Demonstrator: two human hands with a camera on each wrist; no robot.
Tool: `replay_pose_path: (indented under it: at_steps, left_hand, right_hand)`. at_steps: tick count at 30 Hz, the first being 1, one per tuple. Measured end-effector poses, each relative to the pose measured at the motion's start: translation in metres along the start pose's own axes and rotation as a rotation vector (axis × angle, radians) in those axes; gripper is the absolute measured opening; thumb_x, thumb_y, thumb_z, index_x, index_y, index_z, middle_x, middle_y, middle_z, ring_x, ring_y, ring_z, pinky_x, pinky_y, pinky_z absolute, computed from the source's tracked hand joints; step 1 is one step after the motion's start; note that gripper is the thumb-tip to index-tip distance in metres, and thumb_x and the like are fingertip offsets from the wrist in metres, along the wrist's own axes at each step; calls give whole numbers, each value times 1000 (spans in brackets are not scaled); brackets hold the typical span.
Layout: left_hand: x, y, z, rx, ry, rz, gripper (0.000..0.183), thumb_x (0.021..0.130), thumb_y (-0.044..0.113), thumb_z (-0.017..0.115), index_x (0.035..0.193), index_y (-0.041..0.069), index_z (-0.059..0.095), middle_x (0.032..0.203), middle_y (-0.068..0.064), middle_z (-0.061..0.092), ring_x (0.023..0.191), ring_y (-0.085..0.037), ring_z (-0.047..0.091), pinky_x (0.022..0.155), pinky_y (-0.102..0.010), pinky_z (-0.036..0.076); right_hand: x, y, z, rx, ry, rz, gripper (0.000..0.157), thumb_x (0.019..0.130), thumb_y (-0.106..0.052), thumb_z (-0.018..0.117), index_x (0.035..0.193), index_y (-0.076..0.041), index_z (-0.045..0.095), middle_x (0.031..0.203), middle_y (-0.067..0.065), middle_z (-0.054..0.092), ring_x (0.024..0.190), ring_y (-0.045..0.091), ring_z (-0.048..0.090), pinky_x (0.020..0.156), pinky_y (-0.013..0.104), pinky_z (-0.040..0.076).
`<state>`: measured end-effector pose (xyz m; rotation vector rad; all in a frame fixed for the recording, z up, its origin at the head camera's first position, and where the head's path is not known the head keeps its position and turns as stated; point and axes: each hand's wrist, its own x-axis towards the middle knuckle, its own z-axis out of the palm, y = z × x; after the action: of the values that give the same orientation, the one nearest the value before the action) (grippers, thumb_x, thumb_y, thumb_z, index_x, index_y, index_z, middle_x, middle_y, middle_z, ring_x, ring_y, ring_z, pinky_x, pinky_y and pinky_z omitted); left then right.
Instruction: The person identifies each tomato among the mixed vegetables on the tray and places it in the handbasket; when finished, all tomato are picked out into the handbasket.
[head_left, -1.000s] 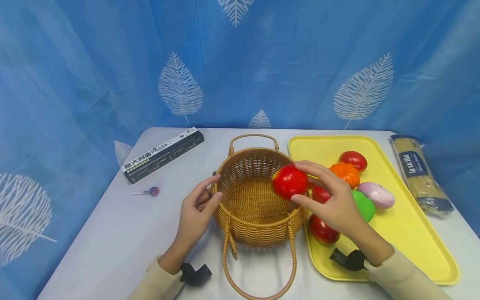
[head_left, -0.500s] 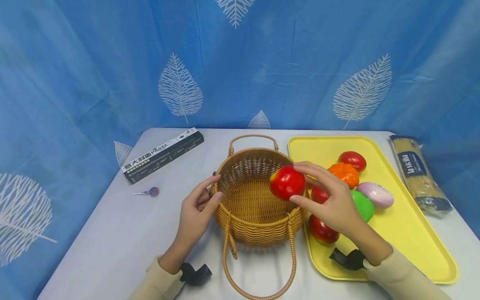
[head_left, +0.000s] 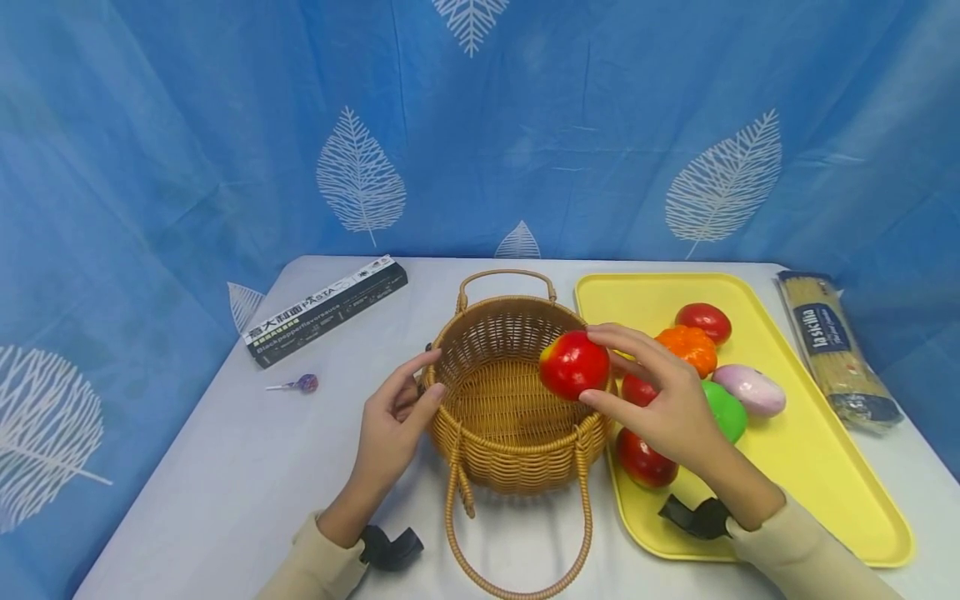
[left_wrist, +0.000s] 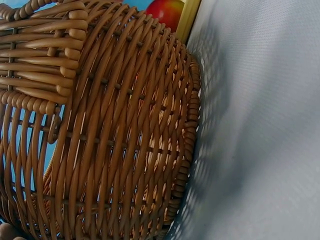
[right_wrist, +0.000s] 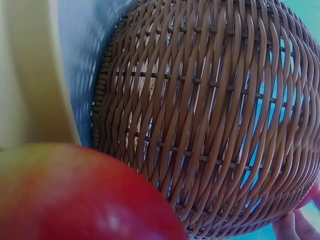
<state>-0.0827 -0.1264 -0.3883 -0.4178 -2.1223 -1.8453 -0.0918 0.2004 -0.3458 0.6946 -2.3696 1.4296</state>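
A round wicker basket [head_left: 517, 467] stands in the middle of the table in the head view, its near handle hanging down to the front. The left hand [head_left: 393, 425] holds its left rim with thumb and fingers. Over the basket's right side, the right hand [head_left: 652, 392] pinches a shiny red round fruit [head_left: 573, 367] with a yellow patch between thumb and fingers. No objects show on the visible part of the basket's woven bottom. The right wrist view shows the basket wall [right_wrist: 215, 100] close up, with the right fingertips [right_wrist: 295, 227] at its lower right.
The yellow tray [head_left: 817, 500] on the right bears red fruits [head_left: 647, 460], an orange pumpkin-like piece [head_left: 688, 348], a green piece [head_left: 726, 410] and a pinkish-purple one [head_left: 750, 390]. Beyond lies a spaghetti pack [head_left: 836, 350]. At left are a pasta box [head_left: 326, 310] and lollipop [head_left: 306, 383].
The right hand has shifted the red fruit slightly to the left over the basket, then stayed almost still. The left hand remains in the same place on the rim.
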Motion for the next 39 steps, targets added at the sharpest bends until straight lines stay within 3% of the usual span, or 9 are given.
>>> replay_pose_path:
  at_steps: [6, 13, 18, 21, 25, 29, 39]
  left_hand:
    - [0, 0, -1, 5, -1, -3, 38, 100, 9, 67, 137, 16, 65, 65, 1, 33, 52, -7, 28, 47, -24, 27]
    - [-1, -1, -2, 1, -2, -11, 38, 100, 10, 67, 137, 16, 65, 66, 0, 33, 52, -7, 29, 47, -23, 28]
    - [-2, -2, -2, 0, -2, -17, 38, 100, 11, 67, 137, 17, 65, 66, 0, 34, 52, -7, 29, 47, -23, 28]
    - [-3, -3, -2, 0, -1, -20, 38, 100, 11, 67, 137, 17, 65, 66, 0, 33, 52, -7, 29, 47, -23, 28]
    - [-3, -4, -2, -5, -2, -17, 38, 100, 10, 67, 137, 17, 65, 66, 0, 33, 52, -7, 29, 47, -23, 28]
    - [-1, -5, -1, -7, -1, -2, 38, 99, 9, 68, 136, 17, 65, 66, 0, 33, 53, -7, 29, 47, -24, 27]
    - [-1, -3, -1, -3, -2, 6, 38, 100, 9, 67, 136, 17, 65, 65, 0, 33, 53, -7, 28, 47, -23, 27]
  right_hand:
    - [0, 0, 1, -1, 3, -7, 69, 76, 1, 89, 138, -18, 64, 141, -4, 59, 129, 14, 56, 94, 29, 51]
    - [0, 1, 2, -26, 10, 4, 46, 81, -2, 87, 122, -17, 73, 137, -3, 63, 121, 10, 61, 92, 25, 53]
    - [-2, 3, 3, -13, 10, 18, 45, 81, -2, 86, 122, -16, 73, 136, -4, 63, 118, 11, 63, 93, 25, 53]
    - [-2, 3, 2, 48, 16, 5, 46, 81, 4, 85, 122, -13, 72, 136, 1, 63, 119, 14, 63, 94, 28, 52]
    - [-1, 2, -3, 187, 48, -52, 48, 78, 18, 79, 121, 2, 70, 132, 18, 62, 120, 24, 62, 93, 32, 53]
    - [-1, -3, -13, 238, 65, -43, 56, 77, 23, 75, 129, 7, 64, 131, 24, 60, 118, 27, 63, 91, 33, 54]
    - [-25, 1, -38, 61, 95, 69, 61, 80, 20, 76, 136, 1, 61, 130, 11, 65, 115, 18, 64, 92, 23, 52]
